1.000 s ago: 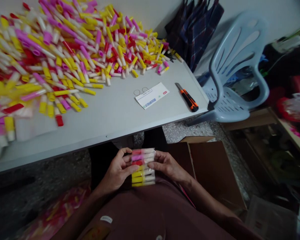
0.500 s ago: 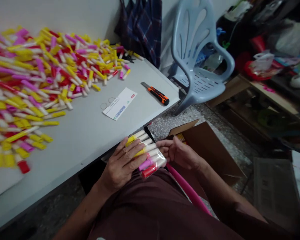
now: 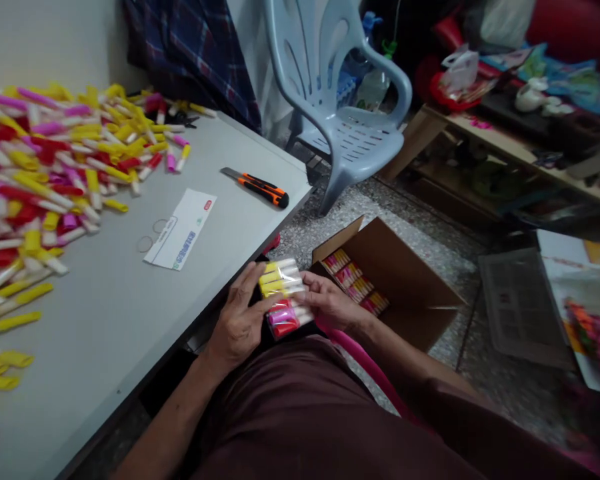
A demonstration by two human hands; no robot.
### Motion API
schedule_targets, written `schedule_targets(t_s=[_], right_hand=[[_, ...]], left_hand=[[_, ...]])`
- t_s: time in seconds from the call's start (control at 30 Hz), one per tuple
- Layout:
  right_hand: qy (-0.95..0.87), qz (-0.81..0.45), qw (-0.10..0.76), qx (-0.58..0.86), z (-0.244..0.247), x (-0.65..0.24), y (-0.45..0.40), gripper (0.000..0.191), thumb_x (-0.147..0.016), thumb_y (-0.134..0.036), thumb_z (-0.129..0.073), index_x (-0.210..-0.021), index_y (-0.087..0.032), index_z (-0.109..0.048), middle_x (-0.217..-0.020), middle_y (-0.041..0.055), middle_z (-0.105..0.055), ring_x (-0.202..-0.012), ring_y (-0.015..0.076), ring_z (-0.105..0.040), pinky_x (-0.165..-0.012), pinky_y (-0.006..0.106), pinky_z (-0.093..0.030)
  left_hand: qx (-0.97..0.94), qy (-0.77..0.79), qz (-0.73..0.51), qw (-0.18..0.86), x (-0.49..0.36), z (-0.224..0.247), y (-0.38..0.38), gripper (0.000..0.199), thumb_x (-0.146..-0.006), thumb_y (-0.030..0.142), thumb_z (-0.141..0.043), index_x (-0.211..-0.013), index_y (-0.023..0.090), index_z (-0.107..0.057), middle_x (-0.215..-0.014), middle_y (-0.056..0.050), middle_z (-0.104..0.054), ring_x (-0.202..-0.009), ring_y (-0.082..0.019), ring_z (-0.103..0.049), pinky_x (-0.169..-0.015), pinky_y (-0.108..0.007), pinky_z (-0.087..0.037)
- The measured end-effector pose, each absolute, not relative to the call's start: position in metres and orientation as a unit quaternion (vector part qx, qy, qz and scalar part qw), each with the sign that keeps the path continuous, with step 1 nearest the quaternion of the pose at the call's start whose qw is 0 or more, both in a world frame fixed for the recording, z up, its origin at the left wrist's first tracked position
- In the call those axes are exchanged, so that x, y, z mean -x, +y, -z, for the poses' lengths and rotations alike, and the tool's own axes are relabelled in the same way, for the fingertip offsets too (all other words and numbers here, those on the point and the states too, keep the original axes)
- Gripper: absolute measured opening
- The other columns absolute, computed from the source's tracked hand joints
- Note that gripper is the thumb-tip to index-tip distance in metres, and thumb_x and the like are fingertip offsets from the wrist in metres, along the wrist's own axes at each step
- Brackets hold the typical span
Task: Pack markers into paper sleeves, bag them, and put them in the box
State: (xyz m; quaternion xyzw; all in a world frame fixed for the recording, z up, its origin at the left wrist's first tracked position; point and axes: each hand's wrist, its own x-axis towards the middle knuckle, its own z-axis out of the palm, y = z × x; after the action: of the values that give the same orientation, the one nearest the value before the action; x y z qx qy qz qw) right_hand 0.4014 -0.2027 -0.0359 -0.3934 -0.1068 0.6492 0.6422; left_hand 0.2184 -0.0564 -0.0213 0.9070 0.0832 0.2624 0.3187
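Turned slightly since the earlier frame, with my left fingers holding its coloured side, the clear pack sits above my lap, my right fingers pinching its white side. Handling seems underway; shifting it calls for even support, beside the open carton.

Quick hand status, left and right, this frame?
Left hand: fingers closed on the clear pack of coloured tubes.
Right hand: fingers closed on the same pack's white-ended side.
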Motion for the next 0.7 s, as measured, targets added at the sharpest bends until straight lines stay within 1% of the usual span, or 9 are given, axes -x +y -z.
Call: schedule_targets(t_s=[0.07,0.13,0.23,0.33,0.43,0.57,0.63,0.7], right_hand=[[-0.096,-0.604,0.672,0.417,0.042,-0.414,-0.208,0.049,-0.078,-0.031,-0.089,-0.121,-0.019,-0.068,-0.117,0.0083,-0.077,-0.092,0.0194,-0.075,-0.088,0.033,-0.06],[-0.073,-0.553,0.699,0.448,0.052,-0.436,-0.22,0.049,-0.078,-0.031,-0.089,-0.12,-0.02,-0.067,-0.118,0.0082,-0.077,-0.093,0.0203,-0.075,-0.087,0.034,-0.061],[-0.035,-0.467,0.73,0.498,0.074,-0.483,-0.252,0.049,-0.078,-0.031,-0.088,-0.12,-0.019,-0.067,-0.121,0.009,-0.077,-0.098,0.0221,-0.075,-0.091,0.038,-0.061],[0.021,-0.369,0.742,0.56,0.103,-0.529,-0.296,0.048,-0.075,-0.029,-0.088,-0.117,-0.018,-0.067,-0.119,0.0093,-0.077,-0.097,0.022,-0.075,-0.092,0.039,-0.061],[0.106,-0.298,0.709,0.63,0.138,-0.559,-0.334,0.04,-0.075,-0.024,-0.084,-0.111,-0.016,-0.067,-0.11,0.0095,-0.078,-0.088,0.0201,-0.074,-0.088,0.037,-0.061],[0.17,-0.286,0.663,0.671,0.181,-0.571,-0.356,0.028,-0.073,-0.017,-0.079,-0.098,-0.013,-0.067,-0.09,0.0109,-0.079,-0.075,0.0219,-0.072,-0.079,0.038,-0.061],[0.189,-0.289,0.643,0.684,0.198,-0.571,-0.358,0.023,-0.073,-0.015,-0.079,-0.093,-0.013,-0.068,-0.083,0.0107,-0.077,-0.073,0.0231,-0.071,-0.077,0.037,-0.061],[0.202,-0.292,0.625,0.696,0.211,-0.569,-0.359,0.017,-0.075,-0.014,-0.077,-0.09,-0.014,-0.068,-0.08,0.0102,-0.077,-0.075,0.0239,-0.071,-0.077,0.035,-0.06]], left_hand=[[-0.897,0.129,-0.29,0.308,-0.224,0.019,-0.054,0.053,-0.098,0.008,-0.056,-0.144,0.032,-0.062,-0.169,-0.006,-0.037,-0.151,-0.031,-0.044,-0.122,-0.055,-0.045],[-0.89,0.159,-0.309,0.296,-0.228,0.014,-0.047,0.054,-0.098,0.01,-0.061,-0.148,0.03,-0.058,-0.164,-0.008,-0.044,-0.144,-0.03,-0.052,-0.119,-0.051,-0.05],[-0.898,0.153,-0.309,0.273,-0.233,0.007,-0.031,0.053,-0.096,0.012,-0.066,-0.145,0.03,-0.061,-0.156,-0.008,-0.054,-0.134,-0.028,-0.061,-0.116,-0.047,-0.053],[-0.912,0.13,-0.292,0.257,-0.242,0.007,-0.013,0.047,-0.096,0.014,-0.068,-0.14,0.029,-0.065,-0.149,-0.007,-0.061,-0.126,-0.027,-0.066,-0.113,-0.044,-0.054],[-0.92,0.119,-0.275,0.255,-0.253,0.012,0.001,0.037,-0.096,0.017,-0.067,-0.132,0.027,-0.07,-0.141,-0.007,-0.066,-0.121,-0.027,-0.068,-0.113,-0.043,-0.053],[-0.925,0.137,-0.253,0.246,-0.261,0.02,0.011,0.03,-0.097,0.022,-0.068,-0.126,0.026,-0.073,-0.135,-0.007,-0.069,-0.116,-0.028,-0.07,-0.113,-0.045,-0.051],[-0.932,0.148,-0.239,0.23,-0.261,0.022,0.013,0.03,-0.096,0.025,-0.07,-0.126,0.025,-0.073,-0.133,-0.007,-0.07,-0.113,-0.028,-0.07,-0.111,-0.046,-0.052],[-0.938,0.152,-0.227,0.212,-0.26,0.025,0.015,0.033,-0.094,0.027,-0.073,-0.127,0.026,-0.073,-0.132,-0.006,-0.071,-0.112,-0.029,-0.071,-0.109,-0.048,-0.053]])
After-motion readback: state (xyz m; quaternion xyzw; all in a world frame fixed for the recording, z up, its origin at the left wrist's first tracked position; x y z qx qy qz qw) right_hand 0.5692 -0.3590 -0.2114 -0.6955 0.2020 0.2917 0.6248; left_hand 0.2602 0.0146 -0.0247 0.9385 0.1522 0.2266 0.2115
